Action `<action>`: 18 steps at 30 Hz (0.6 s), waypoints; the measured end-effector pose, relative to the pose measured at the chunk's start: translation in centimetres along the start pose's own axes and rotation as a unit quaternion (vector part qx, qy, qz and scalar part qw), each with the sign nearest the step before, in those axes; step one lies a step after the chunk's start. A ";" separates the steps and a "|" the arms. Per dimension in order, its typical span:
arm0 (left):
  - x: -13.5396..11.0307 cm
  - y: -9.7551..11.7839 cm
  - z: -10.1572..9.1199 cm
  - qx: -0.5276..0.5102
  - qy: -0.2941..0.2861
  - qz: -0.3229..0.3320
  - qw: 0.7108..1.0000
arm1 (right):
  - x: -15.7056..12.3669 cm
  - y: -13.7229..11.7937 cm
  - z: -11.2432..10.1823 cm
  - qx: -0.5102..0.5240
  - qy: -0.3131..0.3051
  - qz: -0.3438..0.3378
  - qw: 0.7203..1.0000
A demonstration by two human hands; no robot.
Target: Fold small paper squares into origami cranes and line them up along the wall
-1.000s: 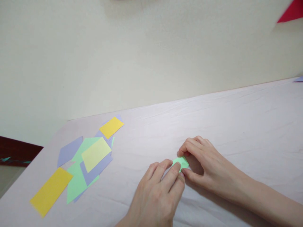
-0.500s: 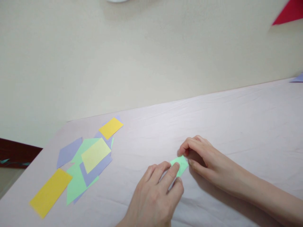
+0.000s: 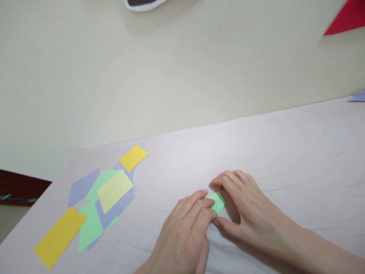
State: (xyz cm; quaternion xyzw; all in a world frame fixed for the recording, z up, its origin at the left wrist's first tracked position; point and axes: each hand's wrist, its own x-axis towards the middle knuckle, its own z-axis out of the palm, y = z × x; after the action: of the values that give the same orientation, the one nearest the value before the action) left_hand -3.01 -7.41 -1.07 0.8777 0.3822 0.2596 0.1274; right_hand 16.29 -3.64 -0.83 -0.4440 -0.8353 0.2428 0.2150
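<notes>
A small folded piece of green paper (image 3: 219, 202) lies on the pale cloth between my hands. My left hand (image 3: 185, 228) comes from below, its fingers bent close together and their tips pressing on the left part of the paper. From the right, my right hand (image 3: 245, 205) arches around the paper. Its thumb rests by the lower corner near the left fingertips, while its fingers curve past the upper corner, with a gap between. The left fingertips hide part of the paper, and its underside is out of sight.
On the left lie overlapping sheets: a yellow rectangle (image 3: 60, 238), a smaller yellow piece (image 3: 133, 157), a pale yellow one (image 3: 115, 191), a green sheet (image 3: 89, 228) and a purple piece (image 3: 82, 187). Behind stands a pale wall (image 3: 182, 76) with a red shape (image 3: 348, 19).
My right thumb has moved down and left, from the paper's right corner toward its lower corner. My left fingers have drawn closer together on the paper. The view has tilted slightly upward.
</notes>
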 end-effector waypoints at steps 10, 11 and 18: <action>1.2 -0.4 -1.0 0.003 -0.107 0.020 0.994 | -0.4 1.5 -0.1 0.081 0.011 -0.016 0.997; 1.4 -0.4 -1.2 0.005 -0.111 0.014 0.994 | -0.4 1.6 -0.1 0.083 0.012 -0.017 0.996; 1.7 -0.8 -1.7 0.024 -0.120 -0.015 0.992 | -0.4 1.2 -0.3 0.080 0.037 -0.025 0.996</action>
State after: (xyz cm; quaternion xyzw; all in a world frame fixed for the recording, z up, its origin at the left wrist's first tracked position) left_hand -3.45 -5.58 0.64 0.8996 0.3833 0.1406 0.1549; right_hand 17.45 -3.31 -1.35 -0.4132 -0.8155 0.2863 0.2868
